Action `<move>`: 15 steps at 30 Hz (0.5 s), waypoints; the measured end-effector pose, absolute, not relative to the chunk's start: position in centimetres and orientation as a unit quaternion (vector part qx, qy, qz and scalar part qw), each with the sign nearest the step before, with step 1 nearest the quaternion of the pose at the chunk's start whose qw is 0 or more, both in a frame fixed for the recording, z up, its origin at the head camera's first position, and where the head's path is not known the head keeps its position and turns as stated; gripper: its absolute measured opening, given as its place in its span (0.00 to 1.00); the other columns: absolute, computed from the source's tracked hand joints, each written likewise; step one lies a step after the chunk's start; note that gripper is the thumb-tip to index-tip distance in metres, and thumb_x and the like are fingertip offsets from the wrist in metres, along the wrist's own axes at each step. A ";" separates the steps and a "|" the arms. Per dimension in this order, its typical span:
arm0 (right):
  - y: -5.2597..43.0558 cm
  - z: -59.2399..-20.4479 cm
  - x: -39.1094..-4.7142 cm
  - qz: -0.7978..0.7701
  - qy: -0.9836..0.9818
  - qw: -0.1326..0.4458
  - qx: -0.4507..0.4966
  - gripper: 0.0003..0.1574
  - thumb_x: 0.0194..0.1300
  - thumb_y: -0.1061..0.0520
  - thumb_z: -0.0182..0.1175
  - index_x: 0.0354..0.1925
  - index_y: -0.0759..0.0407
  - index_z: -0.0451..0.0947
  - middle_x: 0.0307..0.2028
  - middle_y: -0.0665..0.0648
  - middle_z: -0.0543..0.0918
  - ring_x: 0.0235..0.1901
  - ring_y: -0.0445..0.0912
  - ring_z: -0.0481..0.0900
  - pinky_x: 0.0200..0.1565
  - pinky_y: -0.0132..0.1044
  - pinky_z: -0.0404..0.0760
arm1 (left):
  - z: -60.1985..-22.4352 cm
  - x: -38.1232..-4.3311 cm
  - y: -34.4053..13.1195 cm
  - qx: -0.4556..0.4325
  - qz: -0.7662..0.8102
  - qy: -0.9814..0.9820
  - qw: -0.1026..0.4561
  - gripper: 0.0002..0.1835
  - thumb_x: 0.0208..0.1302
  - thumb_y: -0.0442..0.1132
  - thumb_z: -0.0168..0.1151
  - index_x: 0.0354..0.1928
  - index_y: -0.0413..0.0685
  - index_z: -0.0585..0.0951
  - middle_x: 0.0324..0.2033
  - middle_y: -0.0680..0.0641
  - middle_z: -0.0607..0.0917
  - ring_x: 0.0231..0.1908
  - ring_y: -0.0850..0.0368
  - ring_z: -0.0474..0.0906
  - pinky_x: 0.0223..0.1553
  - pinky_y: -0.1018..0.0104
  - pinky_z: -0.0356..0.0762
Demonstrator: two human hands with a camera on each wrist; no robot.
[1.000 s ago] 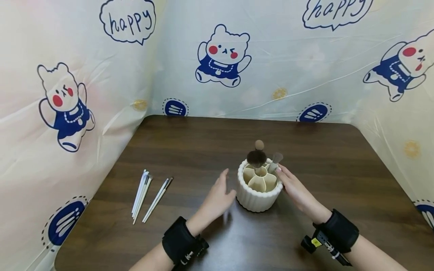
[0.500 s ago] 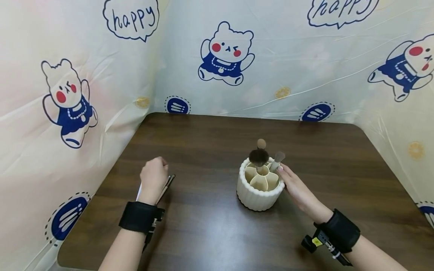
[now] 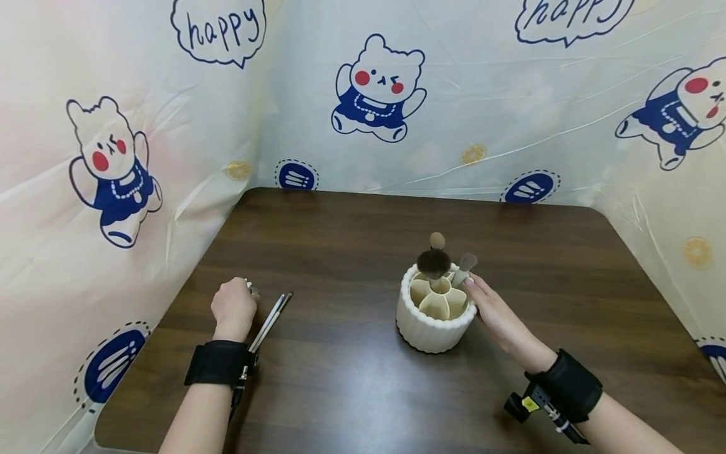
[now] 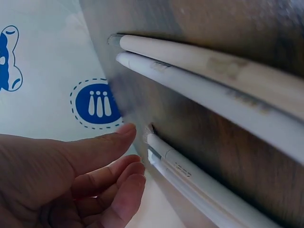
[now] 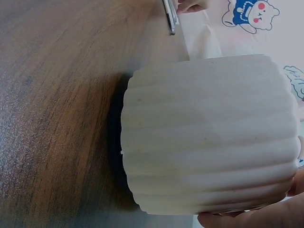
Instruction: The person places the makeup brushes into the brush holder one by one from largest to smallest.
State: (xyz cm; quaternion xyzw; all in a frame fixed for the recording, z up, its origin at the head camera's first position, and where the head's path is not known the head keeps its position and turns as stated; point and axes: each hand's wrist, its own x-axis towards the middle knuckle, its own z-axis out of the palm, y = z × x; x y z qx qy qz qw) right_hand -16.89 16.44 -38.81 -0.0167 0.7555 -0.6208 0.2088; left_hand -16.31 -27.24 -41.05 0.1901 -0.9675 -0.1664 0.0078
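At the left of the table, my left hand (image 3: 234, 306) hovers at the ends of thin makeup brushes. In the left wrist view a gap stands between thumb and loosely bent fingers, near two white brushes (image 4: 190, 183). Beside them lies another pair of brushes (image 3: 270, 323). My right hand (image 3: 499, 315) holds the right rim of a white ribbed brush holder (image 3: 433, 334), which stands upright. A fluffy dark brush (image 3: 433, 263), a round tan-headed brush (image 3: 437, 241) and a pale grey brush (image 3: 466, 263) stand in the holder's compartments. The far fingers are partly hidden.
The dark wooden table (image 3: 351, 252) has a printed cloth (image 3: 465, 82) rising at its back and sides. Both wrists wear black straps; a camera mount (image 3: 547, 410) hangs beside the right one.
My left hand has moved from beside the holder to the brushes at left, then slightly further left and down. The right hand keeps its place on the holder.
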 end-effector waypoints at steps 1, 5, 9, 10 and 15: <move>16.4 -38.8 -16.9 -0.620 0.756 0.209 -0.016 0.38 0.78 0.47 0.29 0.74 0.65 0.31 0.75 0.66 0.38 0.75 0.55 0.37 0.74 0.53 0.43 | -41.1 -16.3 -27.3 0.192 -0.166 -0.967 0.005 0.12 0.59 0.34 0.58 0.30 0.28 0.79 0.31 0.26 0.82 0.32 0.31 0.80 0.28 0.44 0.77; 16.4 -38.7 -16.8 -0.618 0.758 0.211 -0.012 0.38 0.78 0.47 0.29 0.74 0.65 0.31 0.75 0.65 0.37 0.75 0.55 0.36 0.74 0.53 0.44 | -41.6 -16.3 -27.3 0.195 -0.166 -0.967 -0.003 0.12 0.59 0.34 0.59 0.31 0.26 0.78 0.33 0.25 0.82 0.33 0.30 0.79 0.29 0.44 0.77; 16.4 -38.7 -16.8 -0.617 0.758 0.209 -0.013 0.39 0.78 0.46 0.29 0.74 0.65 0.31 0.75 0.66 0.37 0.75 0.55 0.36 0.74 0.53 0.43 | -41.8 -16.3 -27.2 0.190 -0.164 -0.968 -0.009 0.13 0.60 0.34 0.60 0.36 0.25 0.78 0.35 0.25 0.81 0.34 0.30 0.79 0.31 0.44 0.78; 16.4 -38.6 -16.8 -0.618 0.758 0.209 -0.013 0.39 0.78 0.46 0.29 0.74 0.65 0.31 0.75 0.66 0.37 0.75 0.55 0.36 0.74 0.53 0.43 | -41.9 -16.3 -27.2 0.189 -0.163 -0.968 -0.009 0.13 0.61 0.34 0.60 0.36 0.25 0.78 0.35 0.25 0.81 0.34 0.30 0.79 0.31 0.44 0.78; 16.4 -38.7 -16.8 -0.619 0.757 0.210 -0.011 0.39 0.78 0.47 0.29 0.74 0.65 0.31 0.75 0.66 0.37 0.75 0.56 0.35 0.74 0.53 0.43 | -42.1 -16.5 -27.1 0.185 -0.156 -0.970 -0.010 0.14 0.63 0.34 0.58 0.40 0.25 0.78 0.36 0.24 0.81 0.34 0.30 0.79 0.32 0.43 0.78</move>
